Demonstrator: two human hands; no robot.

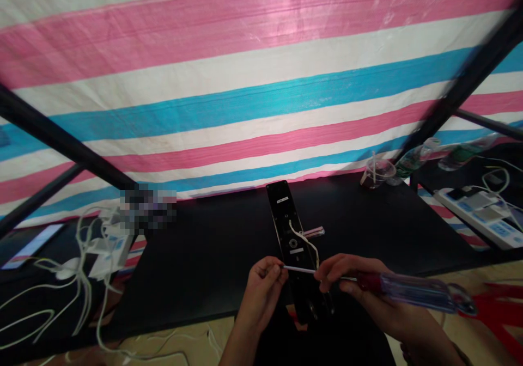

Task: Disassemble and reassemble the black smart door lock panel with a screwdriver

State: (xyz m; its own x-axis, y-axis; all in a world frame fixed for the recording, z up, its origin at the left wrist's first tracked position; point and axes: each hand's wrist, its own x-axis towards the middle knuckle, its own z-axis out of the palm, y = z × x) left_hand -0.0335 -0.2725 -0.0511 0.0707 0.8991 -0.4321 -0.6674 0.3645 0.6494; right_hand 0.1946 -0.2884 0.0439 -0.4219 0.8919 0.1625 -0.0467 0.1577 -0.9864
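Observation:
My right hand (368, 295) is closed around a screwdriver (417, 291) with a clear purplish handle and dark red collar. The screwdriver's shaft points left, nearly level, across a long black panel that looks like part of a door lock (281, 205). At the shaft's tip, my left hand (265, 279) has thumb and fingers pinched together; what sits between them is too small to make out. A white cable (304, 238) comes out of the panel's back and runs down towards the right fingers. The panel's lower end is dark, with shiny metal parts near my lap.
Beside the panel, a small clear packet (314, 231) lies on the black table (204, 251). A plastic cup (378, 172) and bottles (412, 162) stand at the back right. White cables (84, 284) tangle at the left; a white box (482, 213) lies far right.

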